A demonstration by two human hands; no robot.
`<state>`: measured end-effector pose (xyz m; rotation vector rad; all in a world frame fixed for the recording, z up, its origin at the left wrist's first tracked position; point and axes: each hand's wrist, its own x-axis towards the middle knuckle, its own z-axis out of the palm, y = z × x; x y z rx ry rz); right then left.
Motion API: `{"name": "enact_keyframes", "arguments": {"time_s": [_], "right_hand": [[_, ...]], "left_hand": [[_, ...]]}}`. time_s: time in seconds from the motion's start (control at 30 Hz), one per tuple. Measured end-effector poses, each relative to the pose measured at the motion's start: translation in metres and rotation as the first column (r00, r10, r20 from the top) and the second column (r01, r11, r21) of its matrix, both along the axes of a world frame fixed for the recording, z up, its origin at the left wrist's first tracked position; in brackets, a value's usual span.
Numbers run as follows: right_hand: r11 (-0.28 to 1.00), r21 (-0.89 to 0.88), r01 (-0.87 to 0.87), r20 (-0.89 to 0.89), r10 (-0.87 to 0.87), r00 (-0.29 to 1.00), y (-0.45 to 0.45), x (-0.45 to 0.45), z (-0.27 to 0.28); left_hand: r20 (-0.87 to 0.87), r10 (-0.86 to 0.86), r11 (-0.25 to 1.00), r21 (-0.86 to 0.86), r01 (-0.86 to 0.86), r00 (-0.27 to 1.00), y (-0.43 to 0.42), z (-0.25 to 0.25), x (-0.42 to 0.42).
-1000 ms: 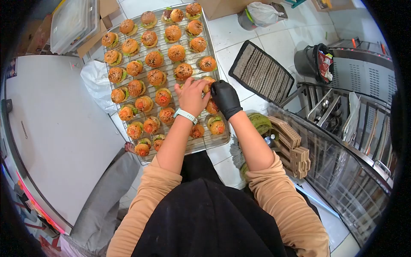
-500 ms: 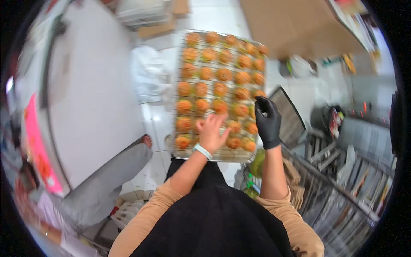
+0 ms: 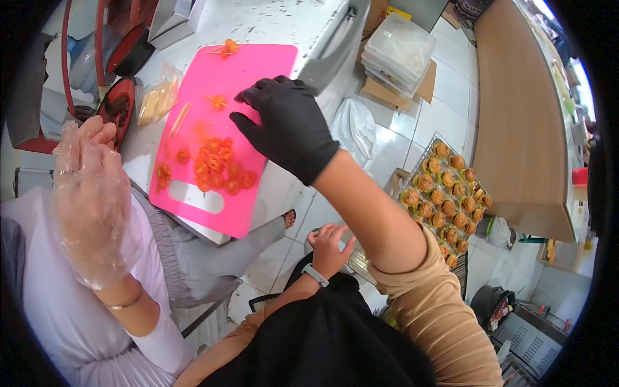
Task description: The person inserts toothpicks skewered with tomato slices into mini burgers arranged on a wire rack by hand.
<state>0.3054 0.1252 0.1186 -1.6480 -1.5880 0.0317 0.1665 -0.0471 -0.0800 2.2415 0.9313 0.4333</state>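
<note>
My right hand, in a black glove, reaches over the pink cutting board. Its thumb and fingers are apart with nothing visible between them. Close to the fingertips lies a tomato slice with a toothpick through it. A pile of small tomato slices sits lower on the board, and more skewered pieces are at its top edge. My bare left hand hovers low in front of my black apron, fingers spread, near the tray's lower end.
A tray of small burgers is on the right. A co-worker's hand in a clear glove is at the left. A bag of toothpicks lies beside the board. Plastic containers stand on the floor beyond the table.
My view has turned left from the tray to the cutting board. My right hand has left the tray's edge and reached over the board; my left hand has come off the burgers.
</note>
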Motion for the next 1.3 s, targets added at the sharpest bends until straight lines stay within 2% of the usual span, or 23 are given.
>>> {"name": "enact_keyframes", "arguments": {"time_s": [0.1, 0.13, 0.2, 0.23, 0.3, 0.33, 0.4, 0.43, 0.5, 0.57, 0.63, 0.67, 0.73, 0.83, 0.87, 0.97, 1.0, 1.1, 1.13, 1.17, 1.23, 1.3], "right_hand": [[0.984, -0.143, 0.106, 0.183, -0.079, 0.980, 0.032, -0.018, -0.007], [0.977, -0.110, 0.181, 0.248, -0.149, 0.957, 0.038, -0.022, -0.009], [0.985, -0.097, 0.143, 0.140, -0.128, 0.982, 0.040, -0.020, -0.011], [0.988, -0.088, 0.128, 0.084, -0.120, 0.989, 0.038, -0.017, -0.011], [0.998, 0.038, 0.042, -0.229, -0.032, 0.973, 0.023, -0.009, -0.009], [0.994, 0.107, 0.020, -0.374, 0.022, 0.927, 0.010, -0.003, -0.009], [0.990, 0.141, 0.020, -0.505, 0.055, 0.861, -0.025, 0.008, -0.010], [0.987, 0.158, 0.028, -0.567, 0.068, 0.821, -0.047, 0.014, -0.010], [0.999, -0.033, 0.026, -0.580, -0.040, 0.813, -0.094, 0.029, -0.009], [0.991, -0.123, 0.048, -0.622, -0.114, 0.775, -0.135, 0.041, -0.022], [0.980, -0.177, 0.094, -0.528, -0.175, 0.831, -0.172, 0.053, -0.031], [0.977, -0.178, 0.119, -0.537, -0.198, 0.820, -0.189, 0.060, -0.039], [0.968, -0.180, 0.174, -0.549, -0.246, 0.799, -0.223, 0.071, -0.058], [0.932, -0.226, 0.285, -0.859, -0.329, 0.394, -0.266, 0.075, -0.105], [0.915, -0.216, 0.340, -0.945, -0.284, 0.164, -0.277, 0.070, -0.115], [0.892, -0.243, 0.381, -0.953, -0.146, -0.265, -0.311, 0.073, -0.159], [0.879, -0.250, 0.406, -0.935, -0.110, -0.337, -0.322, 0.075, -0.179], [0.833, -0.286, 0.473, -0.925, -0.110, -0.364, -0.356, 0.089, -0.229], [0.773, -0.395, 0.497, -0.913, -0.270, -0.305, -0.365, 0.097, -0.242], [0.733, -0.432, 0.525, -0.897, -0.409, -0.166, -0.371, 0.108, -0.248], [0.610, -0.504, 0.612, -0.757, -0.652, 0.027, -0.376, 0.128, -0.268], [0.600, -0.477, 0.643, -0.621, -0.747, 0.236, -0.372, 0.140, -0.278]], "left_hand": [[0.059, 0.057, 0.998, 0.009, -0.058, 0.997, 0.018, 0.003, -0.009], [0.070, 0.077, 0.997, -0.017, -0.076, 0.995, 0.023, 0.008, -0.009], [0.084, 0.111, 0.992, -0.064, -0.106, 0.990, 0.033, 0.019, -0.009], [0.193, 0.133, 0.988, -0.099, -0.115, 0.972, 0.037, 0.027, -0.008], [0.399, 0.172, 0.980, -0.167, -0.113, 0.901, 0.047, 0.045, -0.001], [0.491, 0.252, 0.945, -0.310, -0.103, 0.834, 0.049, 0.054, 0.004], [0.598, 0.430, 0.822, -0.569, -0.019, 0.676, 0.055, 0.073, 0.017], [0.639, 0.496, 0.783, -0.622, 0.016, 0.587, 0.061, 0.084, 0.024], [0.697, 0.619, 0.721, -0.687, 0.091, 0.362, 0.072, 0.118, 0.047], [0.686, 0.676, 0.662, -0.726, 0.187, 0.268, 0.072, 0.146, 0.071], [0.716, 0.555, 0.691, -0.680, 0.245, 0.423, 0.064, 0.129, 0.078], [0.722, 0.485, 0.696, -0.660, 0.282, 0.493, 0.056, 0.119, 0.084], [0.640, 0.512, 0.606, -0.742, 0.288, 0.573, 0.033, 0.108, 0.100], [0.509, 0.511, 0.499, -0.832, 0.243, 0.692, -0.006, 0.091, 0.126], [0.463, 0.504, 0.476, -0.853, 0.213, 0.729, -0.019, 0.086, 0.134], [0.426, 0.311, 0.656, -0.743, 0.133, 0.850, -0.046, 0.034, 0.151], [0.393, 0.220, 0.727, -0.676, 0.118, 0.893, -0.052, 0.020, 0.156], [0.295, -0.001, 0.727, -0.655, 0.203, 0.955, -0.059, -0.014, 0.173], [0.322, -0.034, 0.697, -0.671, 0.254, 0.946, -0.057, -0.033, 0.180], [0.294, -0.061, 0.748, -0.620, 0.238, 0.954, -0.052, -0.053, 0.186], [0.233, -0.110, 0.836, -0.505, 0.217, 0.966, -0.039, -0.091, 0.196], [0.079, -0.245, 0.929, -0.267, 0.257, 0.966, -0.032, -0.115, 0.204]]}}
